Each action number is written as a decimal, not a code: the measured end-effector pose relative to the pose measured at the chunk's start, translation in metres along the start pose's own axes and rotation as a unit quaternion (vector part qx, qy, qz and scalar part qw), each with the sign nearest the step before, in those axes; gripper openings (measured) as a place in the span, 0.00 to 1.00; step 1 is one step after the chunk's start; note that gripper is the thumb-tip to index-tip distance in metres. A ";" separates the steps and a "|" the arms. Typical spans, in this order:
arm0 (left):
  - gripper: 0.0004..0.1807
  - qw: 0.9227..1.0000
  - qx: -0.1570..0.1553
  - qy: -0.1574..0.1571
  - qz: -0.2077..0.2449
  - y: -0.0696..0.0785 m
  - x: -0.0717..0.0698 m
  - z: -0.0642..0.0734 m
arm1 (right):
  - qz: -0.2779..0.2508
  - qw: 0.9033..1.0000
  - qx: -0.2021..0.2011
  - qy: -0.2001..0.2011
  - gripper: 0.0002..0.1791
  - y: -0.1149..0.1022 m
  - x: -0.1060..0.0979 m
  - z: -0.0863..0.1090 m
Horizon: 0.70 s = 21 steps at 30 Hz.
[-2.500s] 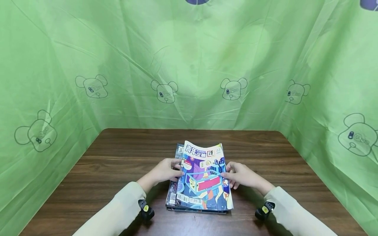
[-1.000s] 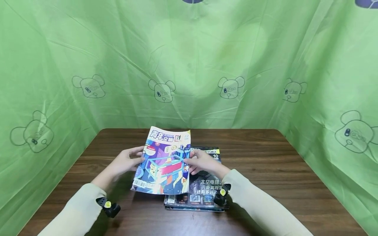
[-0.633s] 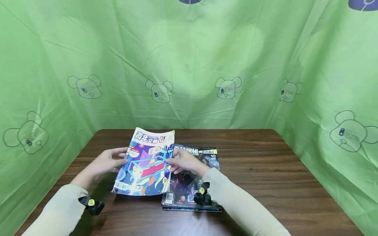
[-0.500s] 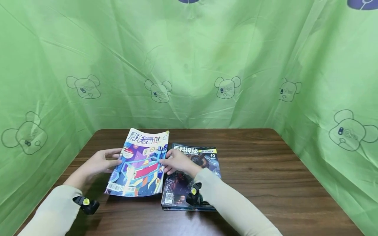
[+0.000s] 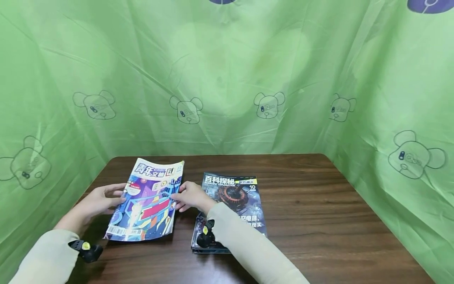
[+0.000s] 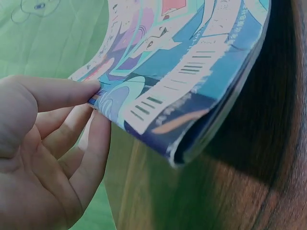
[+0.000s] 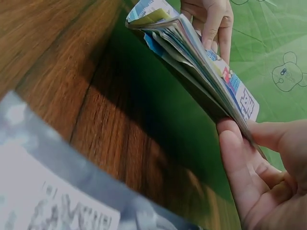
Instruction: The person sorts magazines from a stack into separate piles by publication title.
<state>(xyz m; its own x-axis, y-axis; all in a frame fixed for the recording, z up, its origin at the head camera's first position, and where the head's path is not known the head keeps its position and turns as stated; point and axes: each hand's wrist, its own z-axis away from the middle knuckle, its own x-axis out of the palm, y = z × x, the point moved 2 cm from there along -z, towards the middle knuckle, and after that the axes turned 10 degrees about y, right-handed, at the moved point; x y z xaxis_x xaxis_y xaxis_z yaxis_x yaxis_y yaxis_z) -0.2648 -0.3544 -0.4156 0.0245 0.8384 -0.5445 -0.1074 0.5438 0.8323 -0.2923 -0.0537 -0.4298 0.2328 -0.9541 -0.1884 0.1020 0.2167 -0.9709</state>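
A colourful magazine [image 5: 152, 201] with a white title band is held between both hands at the left of the table. My left hand [image 5: 99, 203] pinches its left edge, thumb on the cover and fingers beneath, as the left wrist view shows. My right hand [image 5: 193, 197] pinches the right edge the same way. In the right wrist view the magazine [image 7: 201, 67] hangs above the table with its page edges showing and a shadow under it. To its right lies a stack topped by a dark magazine [image 5: 232, 197], partly hidden by the right forearm.
The brown wooden table [image 5: 319, 213] has rounded back corners. Green cloth [image 5: 227, 130] printed with bear heads hangs behind it and on both sides. Each wrist wears a small black camera, such as the one on the left wrist [image 5: 88, 251].
Both hands have lifted the colourful magazine off the stack and carried it to the left. The dark magazine underneath has come into view. Lately the magazine has moved further left and a little lower.
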 end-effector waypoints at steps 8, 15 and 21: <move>0.40 0.999 -0.021 -0.014 -0.023 -0.013 -0.004 -0.007 | 0.024 0.999 0.013 0.017 0.10 0.002 0.013 -0.001; 0.41 0.998 -0.046 -0.042 -0.024 -0.027 -0.003 -0.010 | 0.012 0.999 0.031 -0.019 0.10 0.007 0.015 0.000; 0.38 0.997 -0.050 -0.049 -0.025 -0.031 -0.003 -0.010 | 0.023 0.999 0.026 -0.040 0.08 0.010 0.015 -0.002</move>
<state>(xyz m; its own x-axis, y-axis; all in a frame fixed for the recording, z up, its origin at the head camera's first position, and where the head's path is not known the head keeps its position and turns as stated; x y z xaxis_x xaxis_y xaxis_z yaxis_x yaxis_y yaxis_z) -0.2714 -0.3736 -0.4406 0.1287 0.8131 -0.5677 -0.2020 0.5820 0.7877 -0.2901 -0.0666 -0.4423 0.3150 -0.9239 -0.2175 0.1387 0.2715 -0.9524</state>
